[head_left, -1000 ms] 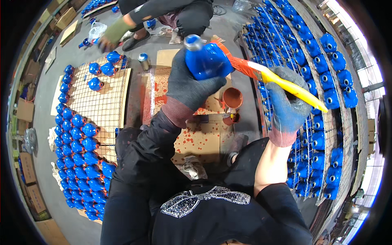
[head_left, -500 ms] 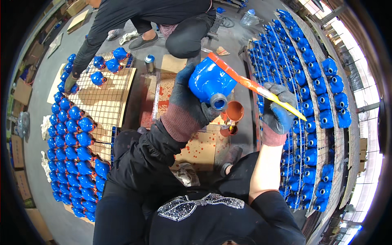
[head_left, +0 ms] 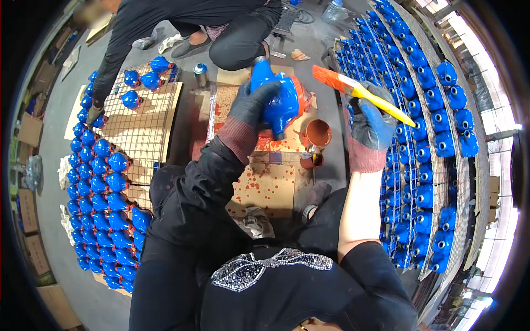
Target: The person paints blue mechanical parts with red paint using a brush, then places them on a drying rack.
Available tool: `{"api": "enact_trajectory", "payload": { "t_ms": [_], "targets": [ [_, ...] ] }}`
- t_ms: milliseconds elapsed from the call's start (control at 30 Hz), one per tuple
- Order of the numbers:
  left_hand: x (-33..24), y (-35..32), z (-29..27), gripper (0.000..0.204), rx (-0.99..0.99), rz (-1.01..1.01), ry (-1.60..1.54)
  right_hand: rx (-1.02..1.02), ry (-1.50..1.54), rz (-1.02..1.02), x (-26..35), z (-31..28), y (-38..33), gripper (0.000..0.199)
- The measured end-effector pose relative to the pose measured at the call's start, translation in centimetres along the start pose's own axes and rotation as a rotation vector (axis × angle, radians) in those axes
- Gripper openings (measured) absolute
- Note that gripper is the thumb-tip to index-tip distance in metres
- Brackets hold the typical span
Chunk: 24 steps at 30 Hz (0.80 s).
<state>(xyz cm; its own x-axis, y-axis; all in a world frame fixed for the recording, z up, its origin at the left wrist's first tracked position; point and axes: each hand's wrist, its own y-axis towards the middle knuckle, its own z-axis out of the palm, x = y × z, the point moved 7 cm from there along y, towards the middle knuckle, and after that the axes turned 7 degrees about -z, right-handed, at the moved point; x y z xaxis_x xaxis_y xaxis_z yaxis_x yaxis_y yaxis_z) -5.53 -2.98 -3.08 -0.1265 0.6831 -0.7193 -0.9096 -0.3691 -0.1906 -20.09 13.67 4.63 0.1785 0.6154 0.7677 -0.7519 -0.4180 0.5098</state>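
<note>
My left hand (head_left: 249, 107), in a dark glove with a reddish cuff, is wrapped round a glossy blue metal casting (head_left: 283, 105). The casting is held up in front of me, its orange-red painted flange facing right and a narrow neck pointing down. In my gloved right hand (head_left: 373, 124) is a paintbrush (head_left: 391, 106) with a yellow handle, its red-coated bristles pointing left. A small gap separates the bristles from the casting. Below them stand a reddish paint pot (head_left: 318, 133) and a smaller paint-stained container (head_left: 312, 160).
Red-spattered cardboard (head_left: 265, 187) lies on the floor between my legs, with a spray can (head_left: 201, 76) beyond. Blue castings (head_left: 113, 201) fill a wire rack (head_left: 144, 121) at left; a co-worker's gloved hand (head_left: 96, 114) reaches there. Tilted mesh racks at right bear many blue castings (head_left: 424, 196).
My left hand has turned the casting, so its open neck no longer faces me and its red flange faces right. The brush has come away from the flange and tilts less steeply.
</note>
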Motion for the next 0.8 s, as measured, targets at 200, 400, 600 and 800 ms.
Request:
{"api": "enact_trajectory", "payload": {
  "t_ms": [200,400,600,800],
  "targets": [
    [-1.6,-1.9,2.0,0.065,-0.418,0.51,1.246,0.072,-0.544,-0.078,1.5,0.8,-0.1,0.026],
    [-1.3,-2.4,3.9,0.063,-0.373,0.667,1.611,0.189,-0.672,-0.063,0.9,1.2,-0.6,0.022],
    [-1.5,-1.2,2.8,0.07,-0.223,0.339,1.281,0.188,-0.678,-0.067,2.0,0.8,-0.7,0.023],
    [-0.8,-1.7,2.4,0.067,-0.036,0.066,0.453,0.165,-0.333,-0.108,2.4,-0.7,0.3,0.032]
  ]
}}
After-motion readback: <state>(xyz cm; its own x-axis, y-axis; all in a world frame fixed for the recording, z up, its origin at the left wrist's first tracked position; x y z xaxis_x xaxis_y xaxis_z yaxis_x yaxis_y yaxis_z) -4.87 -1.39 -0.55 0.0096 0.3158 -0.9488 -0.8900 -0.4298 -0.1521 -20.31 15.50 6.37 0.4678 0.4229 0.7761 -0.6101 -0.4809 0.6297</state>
